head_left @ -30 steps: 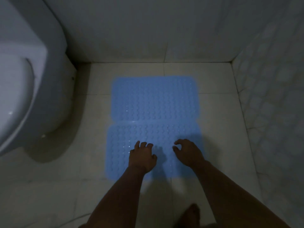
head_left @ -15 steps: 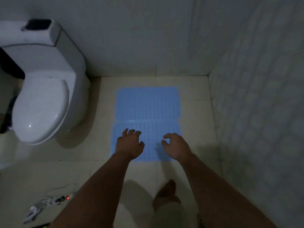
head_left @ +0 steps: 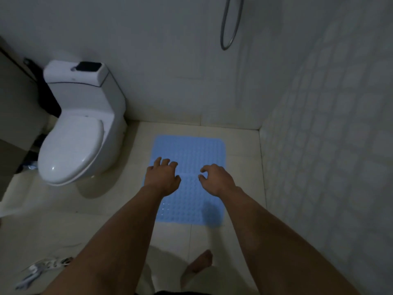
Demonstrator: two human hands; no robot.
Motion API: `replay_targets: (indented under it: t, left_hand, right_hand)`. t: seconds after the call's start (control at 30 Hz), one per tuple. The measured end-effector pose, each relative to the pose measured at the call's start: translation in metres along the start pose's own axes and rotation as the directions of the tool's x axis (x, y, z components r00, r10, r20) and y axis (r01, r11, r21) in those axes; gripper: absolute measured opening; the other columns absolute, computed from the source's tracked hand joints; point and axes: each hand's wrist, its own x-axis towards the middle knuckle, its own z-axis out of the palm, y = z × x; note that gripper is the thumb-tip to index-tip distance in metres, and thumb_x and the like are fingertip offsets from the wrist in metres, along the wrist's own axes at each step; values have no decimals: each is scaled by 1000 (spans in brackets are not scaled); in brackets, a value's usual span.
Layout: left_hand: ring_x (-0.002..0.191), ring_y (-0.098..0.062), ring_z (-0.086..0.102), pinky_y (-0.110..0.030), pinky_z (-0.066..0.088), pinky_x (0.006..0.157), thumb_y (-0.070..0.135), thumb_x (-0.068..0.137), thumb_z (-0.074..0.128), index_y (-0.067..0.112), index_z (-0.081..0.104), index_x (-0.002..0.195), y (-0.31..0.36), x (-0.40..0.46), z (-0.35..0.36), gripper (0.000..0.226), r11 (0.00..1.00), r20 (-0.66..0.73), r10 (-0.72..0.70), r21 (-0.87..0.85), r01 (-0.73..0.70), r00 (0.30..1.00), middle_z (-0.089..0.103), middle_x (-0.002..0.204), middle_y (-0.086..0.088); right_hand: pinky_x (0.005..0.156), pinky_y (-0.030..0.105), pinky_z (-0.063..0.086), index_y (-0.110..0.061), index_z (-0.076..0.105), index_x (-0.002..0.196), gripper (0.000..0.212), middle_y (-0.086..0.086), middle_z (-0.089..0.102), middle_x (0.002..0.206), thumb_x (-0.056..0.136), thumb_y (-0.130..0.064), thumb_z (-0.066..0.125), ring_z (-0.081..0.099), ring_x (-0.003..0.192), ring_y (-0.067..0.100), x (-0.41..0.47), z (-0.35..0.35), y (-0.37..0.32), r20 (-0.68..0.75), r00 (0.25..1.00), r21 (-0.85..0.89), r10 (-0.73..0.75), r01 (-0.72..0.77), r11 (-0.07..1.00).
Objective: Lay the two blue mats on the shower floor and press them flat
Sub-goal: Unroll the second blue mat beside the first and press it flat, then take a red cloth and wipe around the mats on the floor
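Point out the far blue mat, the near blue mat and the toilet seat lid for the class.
far blue mat (head_left: 191, 150), head view, on its bumpy middle.
near blue mat (head_left: 187, 205), head view, on its bare centre between the forearms.
toilet seat lid (head_left: 70, 145), head view, on the middle of the closed lid.

2 blue mats: far mat (head_left: 189, 151) and near mat (head_left: 191, 201), edges touching. 2 hands: left hand (head_left: 162, 177), right hand (head_left: 215, 179). 1 bare foot (head_left: 198, 266). 1 toilet (head_left: 78, 133). 1 shower hose (head_left: 230, 24). 1 cord bundle (head_left: 40, 271) approx., blurry.
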Motion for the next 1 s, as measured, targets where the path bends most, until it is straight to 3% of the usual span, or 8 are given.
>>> replay_targets:
  t: [0.2, 0.37, 0.47, 0.6, 0.7, 0.8, 0.9, 1.0]
  left_hand:
    - [155, -32, 17, -53, 29, 118, 48, 99, 48, 25, 35, 155, -32, -15, -24, 62, 1000, -45, -22, -1, 22, 999, 32, 163, -6]
    - [146, -31, 34, -49, 39, 113, 46, 98, 48, 23, 38, 154, -87, -32, -64, 61, 995, -65, -79, -71, 74, 995, 40, 158, -7]
    - [139, -33, 42, -46, 44, 107, 44, 98, 50, 19, 43, 149, -138, -54, -95, 57, 980, -107, -153, -142, 138, 982, 47, 151, -10]
    - [134, -32, 46, -47, 43, 104, 47, 94, 52, 24, 50, 143, -210, -95, -128, 54, 934, -244, -322, -240, 265, 915, 51, 147, -6]
    - [137, -31, 45, -47, 41, 107, 51, 94, 53, 27, 46, 148, -262, -135, -149, 60, 901, -316, -417, -271, 340, 852, 47, 152, -4]
    - [130, -33, 51, -47, 45, 102, 49, 92, 52, 26, 53, 140, -318, -187, -174, 53, 834, -367, -546, -324, 446, 753, 54, 145, -7]
    - [124, -36, 53, -50, 46, 98, 48, 89, 54, 21, 59, 124, -359, -243, -195, 44, 739, -411, -674, -371, 562, 614, 58, 134, -12]
    - [125, -37, 53, -53, 47, 99, 47, 90, 55, 19, 59, 124, -378, -295, -203, 44, 648, -444, -755, -401, 648, 481, 57, 133, -13]
  right_hand:
    - [102, 44, 49, -20, 61, 134, 42, 7, 56, 140, 99, -43, 55, 54, 128, 29, -3, -18, -45, 4, 999, -81, -46, 46, 996]
    - [104, 41, 47, -21, 59, 138, 45, 7, 53, 146, 99, -44, 54, 52, 131, 29, 7, -32, -106, 33, 995, -161, -91, 95, 982]
    - [106, 41, 46, -21, 59, 138, 46, 7, 55, 146, 98, -44, 54, 53, 132, 29, 15, -36, -168, 53, 986, -218, -160, 168, 961]
    - [102, 36, 47, -18, 61, 134, 44, 11, 61, 139, 98, -42, 56, 56, 127, 30, 24, -31, -269, 86, 945, -298, -316, 327, 897]
    - [100, 35, 49, -18, 66, 129, 41, 10, 64, 136, 95, -39, 57, 59, 124, 31, 23, -16, -349, 137, 876, -314, -462, 481, 819]
    - [105, 35, 45, -23, 63, 131, 40, 4, 59, 141, 97, -44, 58, 56, 128, 26, 9, 4, -435, 173, 766, -283, -619, 641, 714]
    - [101, 38, 48, -23, 66, 125, 34, 2, 64, 133, 98, -42, 59, 60, 120, 23, -16, 20, -513, 225, 608, -260, -761, 790, 555]
    - [95, 34, 50, -15, 72, 117, 26, 9, 71, 122, 96, -30, 64, 65, 110, 26, -38, 32, -578, 265, 485, -178, -834, 874, 452]
